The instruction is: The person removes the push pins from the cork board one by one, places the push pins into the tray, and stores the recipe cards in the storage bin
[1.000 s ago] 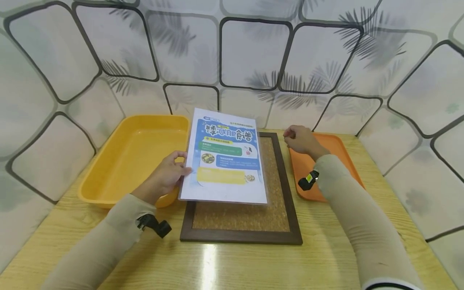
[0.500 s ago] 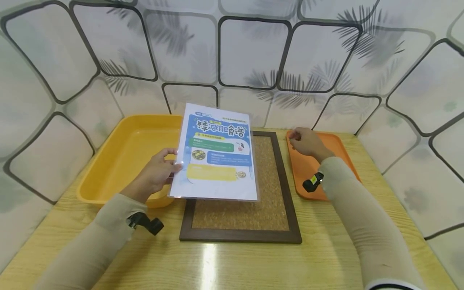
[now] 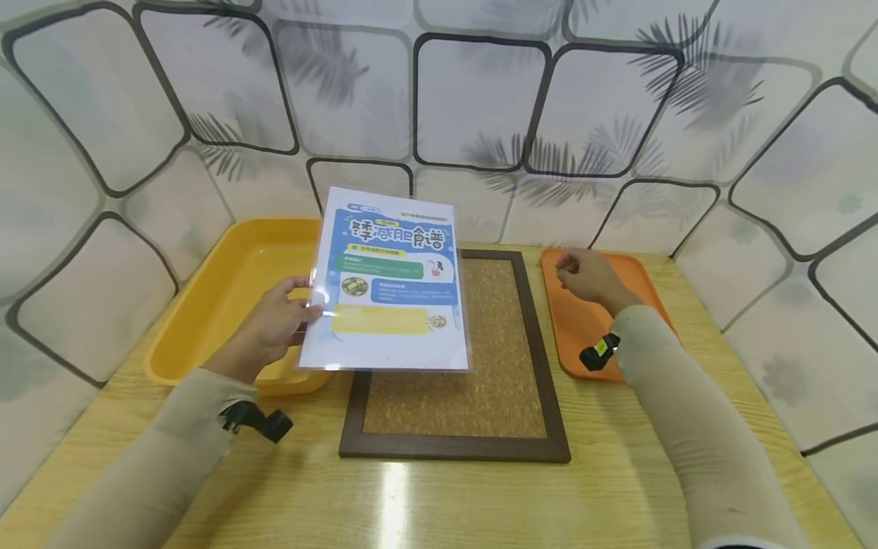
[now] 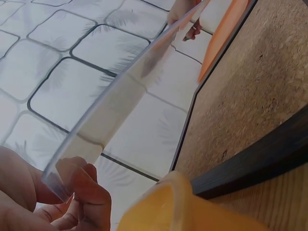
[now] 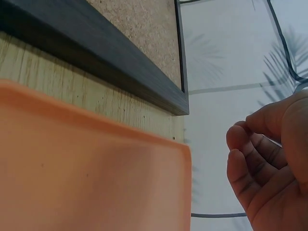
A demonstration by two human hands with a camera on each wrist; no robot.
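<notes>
My left hand [image 3: 270, 324] pinches the left edge of a laminated poster [image 3: 387, 286], thumb in front and fingers behind. The poster is tilted up in the air, blue and white with Chinese lettering and a yellow box. It overlaps the left part of a cork board [image 3: 501, 343] with a dark brown frame, which lies on the table. Seen from the left wrist, the poster [image 4: 120, 103] is nearly edge-on. Over the orange tray [image 3: 572, 343] is my right hand [image 3: 591, 276], fingers curled and thumb meeting the index fingertip. Nothing shows between those tips [image 5: 237, 137].
A deep yellow bin [image 3: 206, 335] stands on the left of the wooden table [image 3: 473, 503], partly behind the poster and left hand. Patterned wall covering [image 3: 480, 99] rises close behind and at both sides.
The left hand has carried the poster leftward and slightly up, uncovering more of the cork board. The right hand has shifted a little right and down over the orange tray.
</notes>
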